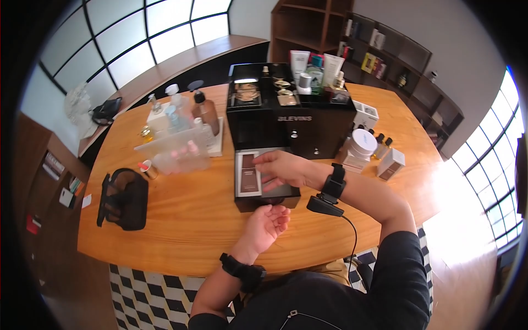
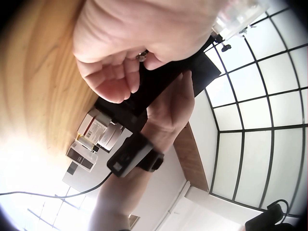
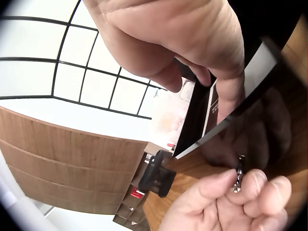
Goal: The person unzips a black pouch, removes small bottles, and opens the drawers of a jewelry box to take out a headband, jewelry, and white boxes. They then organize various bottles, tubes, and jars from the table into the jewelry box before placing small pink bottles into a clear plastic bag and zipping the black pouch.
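A black drawer (image 1: pixel 280 196) stands pulled out of the front of a glossy black cosmetics case (image 1: pixel 324 129) marked BLEVINS. Inside it, along the left side, lies a flat white-edged box with brown panels (image 1: pixel 248 179). My right hand (image 1: pixel 283 169) reaches over the drawer from the right, fingers extended down at the box's right edge. In the right wrist view, those fingertips are partly hidden behind the drawer's front. At that front, my left hand (image 1: pixel 265 226) is palm up. Its thumb and forefinger pinch the small metal knob (image 3: pixel 238 180).
Tubes and bottles (image 1: pixel 316 71) crowd the case's top. Left of it stand pump bottles (image 1: pixel 205 110) and a translucent bin (image 1: pixel 181 151). An open black glasses case (image 1: pixel 132 198) lies further left. A white-lidded jar (image 1: pixel 363 142) and small boxes (image 1: pixel 391 164) stand right.
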`<state>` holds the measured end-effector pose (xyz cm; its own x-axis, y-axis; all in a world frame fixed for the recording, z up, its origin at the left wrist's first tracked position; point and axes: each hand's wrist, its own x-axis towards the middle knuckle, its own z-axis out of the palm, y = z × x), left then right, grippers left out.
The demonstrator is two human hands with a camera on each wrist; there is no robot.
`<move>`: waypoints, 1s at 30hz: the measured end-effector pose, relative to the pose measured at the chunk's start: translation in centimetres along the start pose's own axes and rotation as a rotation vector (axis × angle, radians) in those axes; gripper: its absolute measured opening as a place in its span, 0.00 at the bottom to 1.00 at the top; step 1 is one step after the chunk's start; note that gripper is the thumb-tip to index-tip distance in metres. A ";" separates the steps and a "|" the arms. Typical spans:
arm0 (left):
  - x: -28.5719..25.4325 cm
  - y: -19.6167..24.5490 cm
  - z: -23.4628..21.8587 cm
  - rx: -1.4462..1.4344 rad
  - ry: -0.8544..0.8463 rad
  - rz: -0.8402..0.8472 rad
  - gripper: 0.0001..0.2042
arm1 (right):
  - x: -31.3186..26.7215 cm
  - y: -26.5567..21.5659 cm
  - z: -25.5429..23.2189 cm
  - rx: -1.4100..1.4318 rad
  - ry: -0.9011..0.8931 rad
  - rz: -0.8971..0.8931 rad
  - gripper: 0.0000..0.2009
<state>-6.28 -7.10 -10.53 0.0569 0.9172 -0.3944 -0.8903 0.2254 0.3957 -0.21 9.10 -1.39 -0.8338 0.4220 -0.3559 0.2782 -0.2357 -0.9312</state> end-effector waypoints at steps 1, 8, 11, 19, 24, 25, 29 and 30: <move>0.0 0.1 0.3 0.002 0.007 -0.009 0.12 | -1.7 -0.4 -0.1 -0.014 -0.040 -0.033 0.21; 0.0 -0.1 0.4 0.001 0.024 0.020 0.12 | -13.1 -2.3 -7.5 -0.299 0.169 -0.444 0.11; 0.0 0.0 0.4 0.028 0.042 0.028 0.12 | -17.1 -1.8 -12.5 -0.749 0.668 -0.469 0.12; -0.1 0.1 0.4 0.059 0.013 0.036 0.13 | -22.1 5.0 -23.4 -1.264 0.913 -0.045 0.31; -0.3 0.1 0.6 0.049 0.023 0.035 0.12 | -22.7 5.9 -21.2 -1.181 1.029 -0.081 0.30; -0.3 0.1 0.7 0.050 0.019 0.034 0.12 | -23.0 5.0 -20.2 -1.192 0.996 -0.033 0.29; -0.1 0.2 0.3 -0.004 -0.022 0.014 0.14 | -24.2 2.4 -15.9 -1.020 0.917 -0.200 0.29; -0.1 0.2 0.2 -0.009 -0.019 0.013 0.14 | -24.2 1.4 -14.7 -0.943 0.874 -0.255 0.28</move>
<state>-6.32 -7.09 -10.24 0.0539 0.9259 -0.3739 -0.8949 0.2109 0.3932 27.35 11.46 4.76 -0.4285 0.8721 0.2361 0.6815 0.4836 -0.5492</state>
